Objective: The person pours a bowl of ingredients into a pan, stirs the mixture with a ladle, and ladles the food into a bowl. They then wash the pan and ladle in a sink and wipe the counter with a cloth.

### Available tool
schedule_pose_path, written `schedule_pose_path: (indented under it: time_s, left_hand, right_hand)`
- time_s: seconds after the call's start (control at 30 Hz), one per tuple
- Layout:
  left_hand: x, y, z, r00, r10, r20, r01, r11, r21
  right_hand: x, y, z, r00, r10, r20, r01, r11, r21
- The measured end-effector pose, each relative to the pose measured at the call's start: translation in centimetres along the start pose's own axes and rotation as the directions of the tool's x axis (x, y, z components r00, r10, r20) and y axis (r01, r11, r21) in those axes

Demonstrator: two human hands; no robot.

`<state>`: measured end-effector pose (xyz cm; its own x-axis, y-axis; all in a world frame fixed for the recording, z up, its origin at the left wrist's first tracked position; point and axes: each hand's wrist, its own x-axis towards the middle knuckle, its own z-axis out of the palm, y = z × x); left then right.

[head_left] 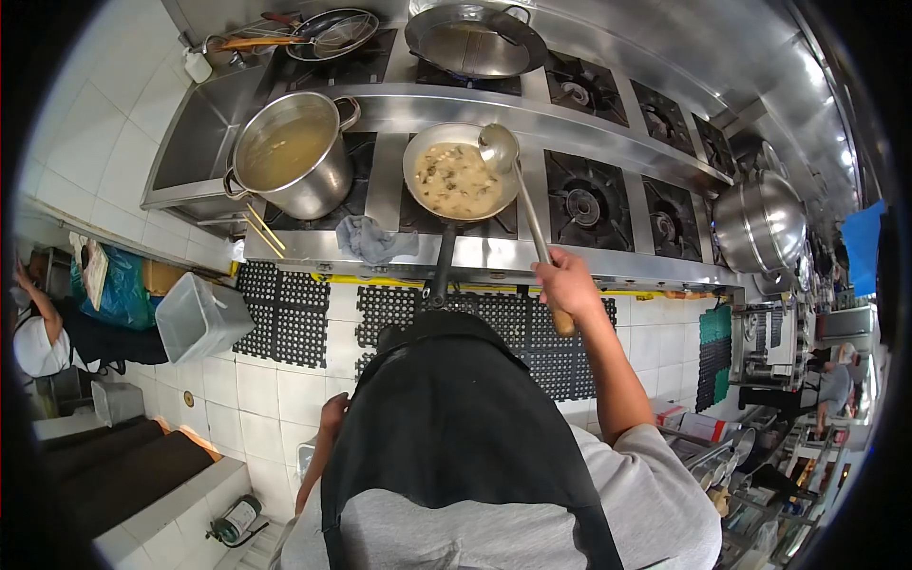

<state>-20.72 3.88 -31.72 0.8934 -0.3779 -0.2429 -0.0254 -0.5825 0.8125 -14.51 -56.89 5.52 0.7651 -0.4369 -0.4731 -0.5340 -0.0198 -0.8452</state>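
My right hand (567,287) is wrapped round the wooden-ended handle of a long ladle (532,214). The ladle's bowl rests at the right rim of a frying pan (458,180) that holds a pale, chunky sauce. The pan sits on a burner, its black handle (444,261) pointing toward me, with no hand on it. My left hand (334,412) hangs low beside my apron, away from the stove; its fingers are too small and partly hidden to read. Left of the pan stands a large steel pot (299,161) of yellowish liquid. A grey cloth (376,239) lies on the stove's front edge.
A wide pan (475,47) and a skillet (334,34) sit on the back burners. Large steel bowls (760,223) stand at the right end. Other people are at far left (47,332) and far right (836,385). A plastic bin (201,318) is on the left.
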Motion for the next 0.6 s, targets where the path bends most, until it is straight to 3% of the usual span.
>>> schedule_pose_path:
  time_s: [0.1,0.2,0.23,0.3,0.33,0.4,0.5,0.57,0.6]
  left_hand:
    - [-0.1,-2.5,0.3,0.999,0.037,-0.007,-0.037,0.999,0.017]
    - [0.3,-6.4,1.1,0.991,0.134,0.020,-0.135,0.990,0.029]
    - [0.2,-6.6,1.0,0.986,0.163,0.014,-0.164,0.986,0.038]
    - [0.1,-6.4,0.5,0.975,0.222,0.004,-0.222,0.973,0.057]
    - [0.7,-5.7,0.0,0.990,0.085,0.115,-0.101,0.984,0.145]
    - [2.1,-3.5,-1.1,0.932,-0.217,0.290,0.109,0.932,0.346]
    - [1.0,-3.0,-1.2,0.972,0.210,0.106,-0.233,0.925,0.300]
    - [0.9,-0.2,-1.9,0.998,-0.051,0.040,0.053,0.998,-0.043]
    - [1.1,1.6,-2.5,0.981,-0.187,0.043,0.192,0.957,-0.219]
  right_hand:
    - [1.7,3.1,2.1,0.997,0.045,0.068,-0.047,0.998,0.037]
    - [0.9,2.5,4.6,0.968,0.101,0.229,-0.185,0.905,0.383]
    - [0.8,2.0,5.0,0.942,0.113,0.316,-0.260,0.841,0.474]
    - [1.4,2.6,5.1,0.866,0.076,0.495,-0.456,0.530,0.715]
    - [1.8,3.2,5.0,0.822,0.027,0.569,-0.544,0.335,0.770]
    - [2.3,3.9,4.4,0.784,-0.052,0.618,-0.596,0.210,0.775]
    - [1.7,3.3,3.5,0.757,-0.075,0.649,-0.632,0.170,0.756]
    - [0.5,2.7,3.1,0.779,-0.040,0.626,-0.599,0.247,0.762]
    - [-0.1,2.4,2.9,0.790,-0.024,0.613,-0.582,0.285,0.762]
